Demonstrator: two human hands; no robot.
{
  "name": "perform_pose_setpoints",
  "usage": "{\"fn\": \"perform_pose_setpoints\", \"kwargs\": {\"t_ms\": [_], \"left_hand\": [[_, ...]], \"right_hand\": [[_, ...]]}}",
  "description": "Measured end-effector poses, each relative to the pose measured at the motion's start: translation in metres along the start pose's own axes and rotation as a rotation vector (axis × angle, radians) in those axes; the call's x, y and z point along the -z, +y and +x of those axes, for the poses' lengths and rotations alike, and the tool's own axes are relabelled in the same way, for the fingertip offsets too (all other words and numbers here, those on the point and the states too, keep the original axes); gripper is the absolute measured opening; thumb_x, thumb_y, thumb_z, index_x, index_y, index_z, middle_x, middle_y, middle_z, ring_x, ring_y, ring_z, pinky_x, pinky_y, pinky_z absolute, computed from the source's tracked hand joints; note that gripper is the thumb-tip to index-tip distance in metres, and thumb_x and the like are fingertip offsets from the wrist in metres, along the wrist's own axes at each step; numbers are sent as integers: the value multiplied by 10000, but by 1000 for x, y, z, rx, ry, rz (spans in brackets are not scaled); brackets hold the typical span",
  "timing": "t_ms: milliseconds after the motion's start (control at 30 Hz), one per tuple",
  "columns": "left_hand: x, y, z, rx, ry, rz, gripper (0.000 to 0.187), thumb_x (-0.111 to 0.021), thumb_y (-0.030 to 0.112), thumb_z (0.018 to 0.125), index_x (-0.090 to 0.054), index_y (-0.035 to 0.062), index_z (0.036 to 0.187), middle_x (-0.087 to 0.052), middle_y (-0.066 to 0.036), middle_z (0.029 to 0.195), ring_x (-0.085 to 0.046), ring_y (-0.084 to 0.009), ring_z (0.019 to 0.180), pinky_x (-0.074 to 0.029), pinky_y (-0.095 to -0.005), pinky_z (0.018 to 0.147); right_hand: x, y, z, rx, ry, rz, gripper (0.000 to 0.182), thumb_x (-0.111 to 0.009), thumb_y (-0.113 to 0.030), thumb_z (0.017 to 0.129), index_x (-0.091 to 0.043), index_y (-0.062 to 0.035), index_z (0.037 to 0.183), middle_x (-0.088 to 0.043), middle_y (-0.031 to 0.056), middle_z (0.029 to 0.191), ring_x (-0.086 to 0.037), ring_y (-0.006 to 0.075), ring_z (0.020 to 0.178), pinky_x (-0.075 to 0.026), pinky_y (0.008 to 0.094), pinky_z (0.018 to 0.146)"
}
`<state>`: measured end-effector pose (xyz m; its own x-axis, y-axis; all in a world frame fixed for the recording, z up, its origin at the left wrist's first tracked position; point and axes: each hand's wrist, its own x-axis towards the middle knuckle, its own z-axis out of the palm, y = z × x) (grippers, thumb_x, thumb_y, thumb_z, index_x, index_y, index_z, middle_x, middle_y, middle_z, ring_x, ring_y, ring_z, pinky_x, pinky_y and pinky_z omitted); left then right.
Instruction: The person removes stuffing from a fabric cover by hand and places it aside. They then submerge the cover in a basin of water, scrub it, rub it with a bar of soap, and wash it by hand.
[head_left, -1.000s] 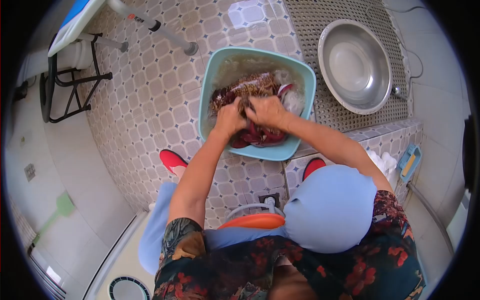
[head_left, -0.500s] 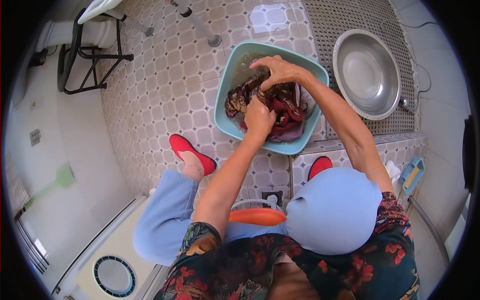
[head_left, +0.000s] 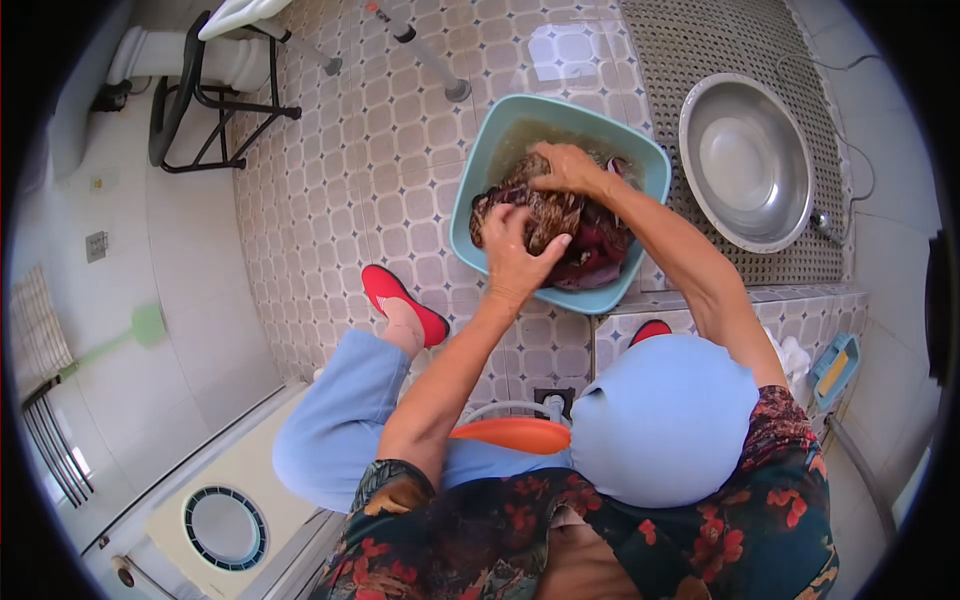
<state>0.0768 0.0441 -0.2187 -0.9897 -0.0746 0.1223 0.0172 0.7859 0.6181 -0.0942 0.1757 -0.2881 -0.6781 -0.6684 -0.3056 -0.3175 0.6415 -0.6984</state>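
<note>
Both hands (head_left: 540, 210) press wet clothes (head_left: 548, 213); the blue basin (head_left: 484, 150) holds water.

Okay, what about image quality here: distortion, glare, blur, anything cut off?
Head view: strong fisheye bending, black corners; bright glare patch on the tiled floor above the blue tub; highlights on the metal basin; tub contents slightly soft around both hands; floor tiles otherwise readable.

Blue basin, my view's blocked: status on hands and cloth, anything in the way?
Left hand and right hand open on patterned cloth. Cloth bunched in the basin's water. Nothing in the way; metal bowl off to the right.
</note>
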Motion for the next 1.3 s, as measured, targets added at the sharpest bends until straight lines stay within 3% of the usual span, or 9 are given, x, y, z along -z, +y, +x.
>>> {"fn": "perform_pose_setpoints", "kwargs": {"t_ms": [67, 233, 367, 600, 833, 900, 967, 1133, 1300], "left_hand": [[12, -6, 11, 31, 30, 71, 1217, -850, 557, 497, -270, 12, 1417, -343, -244, 1356, -361, -436, 1235, -310, -535, 1016], [20, -15, 5, -55, -211, 116, 1302, -865, 481, 475, -143, 50, 1469, -254, -237, 1463, -234, -448, 1367, -218, -639, 1042], [11, -26, 0, -328, -146, 40, 1020, -797, 307, 604, -258, 45, 1430, -421, -215, 1314, -396, -417, 1239, -317, -506, 986], [-7, -39, 40, 52, -630, -22, 914, -900, 451, 459, -448, 82, 1163, -653, -205, 940, -626, -413, 925, -496, -466, 747], [-30, -76, 104, 302, -910, -343, 837, -849, 565, 514, -637, -45, 1046, -674, -255, 964, -653, -379, 946, -492, -438, 831], [-44, -84, 106, 366, -817, -258, 758, -812, 574, 572, -684, -41, 998, -684, -247, 948, -662, -351, 945, -496, -421, 812], [-57, -88, 106, 599, -622, -160, 641, -770, 525, 654, -686, -10, 998, -689, -230, 950, -659, -364, 941, -497, -437, 797], [-99, -128, 82, 330, -270, -160, 413, -681, 324, 757, -672, 56, 1071, -662, -233, 1027, -618, -430, 969, -482, -462, 813], [-28, -48, 64, 230, -172, -96, 282, -712, 244, 757, -619, 59, 949, -634, -172, 858, -586, -392, 838, -463, -430, 731]], "right_hand": [[-7, -16, -26, 138, 228, 46, 558, -689, -350, 701, -548, -75, 1167, -640, 216, 977, -607, 394, 961, -479, 464, 852], [6, -100, -122, 309, 435, 54, 281, -696, -276, 699, -564, -112, 884, -557, 103, 813, -605, 299, 753, -500, 405, 638], [-16, -108, -156, 309, 534, -75, 285, -706, -309, 745, -533, -87, 782, -516, 90, 743, -564, 275, 667, -452, 388, 562], [-46, -64, -113, 193, 556, -91, 198, -608, -250, 832, -546, -101, 718, -572, 87, 637, -592, 279, 568, -480, 401, 512], [-30, 4, -21, -13, 427, -252, 229, -549, -271, 875, -618, -75, 781, -652, 153, 694, -639, 367, 602, -528, 461, 543], [-33, 27, 13, 18, 13, -399, 223, -513, -255, 905, -612, -55, 921, -660, 219, 826, -656, 392, 735, -538, 474, 645], [-28, 22, 27, -5, 1, -406, 247, -503, -269, 907, -585, -56, 1000, -653, 218, 885, -645, 389, 798, -523, 475, 697], [-4, 12, 27, -124, -62, -467, 483, -462, -326, 916, -478, -58, 1316, -625, 216, 1122, -603, 376, 1049, -463, 482, 904], [0, 10, 2, 57, 136, 126, 413, -593, -414, 843, -648, -83, 1082, -655, 178, 1062, -590, 361, 1053, -440, 451, 928]]}}
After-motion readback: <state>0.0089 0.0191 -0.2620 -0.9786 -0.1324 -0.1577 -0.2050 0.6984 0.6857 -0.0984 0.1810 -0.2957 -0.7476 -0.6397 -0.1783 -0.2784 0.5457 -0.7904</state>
